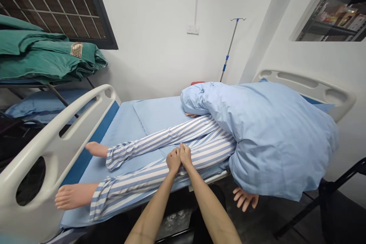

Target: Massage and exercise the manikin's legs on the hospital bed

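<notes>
Blue-and-white striped trousers [211, 150], soft and creased, with bunched cuffs, cover two straight legs on the bed [160, 112], centre frame. The left hand [173, 160] and right hand [185, 154] meet over the nearer leg, fingers curled in; whether they pinch cloth, I cannot tell. A puffy, smooth blue quilt [274, 129] lies at right.

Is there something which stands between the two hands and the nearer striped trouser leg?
Nothing visible: the left hand and right hand meet on the trouser leg itself. The blue quilt lies further right.
</notes>
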The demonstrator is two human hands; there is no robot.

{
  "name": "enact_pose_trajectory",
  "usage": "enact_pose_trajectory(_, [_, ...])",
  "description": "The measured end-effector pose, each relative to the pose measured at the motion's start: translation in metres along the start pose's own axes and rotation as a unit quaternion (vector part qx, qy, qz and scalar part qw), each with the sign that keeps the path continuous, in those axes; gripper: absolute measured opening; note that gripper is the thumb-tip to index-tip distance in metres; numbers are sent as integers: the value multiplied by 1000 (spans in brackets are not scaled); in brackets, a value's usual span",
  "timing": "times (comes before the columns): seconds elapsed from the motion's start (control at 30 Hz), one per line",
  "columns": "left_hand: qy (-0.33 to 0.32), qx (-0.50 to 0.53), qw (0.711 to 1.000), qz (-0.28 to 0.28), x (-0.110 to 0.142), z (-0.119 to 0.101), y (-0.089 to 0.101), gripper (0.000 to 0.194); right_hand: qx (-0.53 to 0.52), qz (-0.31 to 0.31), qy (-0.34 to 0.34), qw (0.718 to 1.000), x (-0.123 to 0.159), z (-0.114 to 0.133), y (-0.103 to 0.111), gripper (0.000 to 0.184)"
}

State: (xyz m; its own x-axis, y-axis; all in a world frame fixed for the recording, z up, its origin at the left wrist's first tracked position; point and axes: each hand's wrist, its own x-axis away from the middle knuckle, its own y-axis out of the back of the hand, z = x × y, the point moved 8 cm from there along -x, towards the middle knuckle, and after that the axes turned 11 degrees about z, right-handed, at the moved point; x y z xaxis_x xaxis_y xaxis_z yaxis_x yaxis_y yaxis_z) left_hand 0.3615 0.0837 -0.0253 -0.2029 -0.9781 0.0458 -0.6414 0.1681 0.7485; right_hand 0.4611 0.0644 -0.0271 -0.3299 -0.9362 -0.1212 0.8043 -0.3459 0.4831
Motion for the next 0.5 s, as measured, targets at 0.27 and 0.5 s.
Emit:
enact_pose_trajectory(0.27, [28, -72, 996, 32, 0, 8, -11, 35, 260, 95, 12, 961, 0, 20, 12, 36])
enact_pose_trajectory(0.5, [-2, -73, 996, 50, 3, 0, -15, 34, 292, 77, 6, 953, 6, -3, 24, 35])
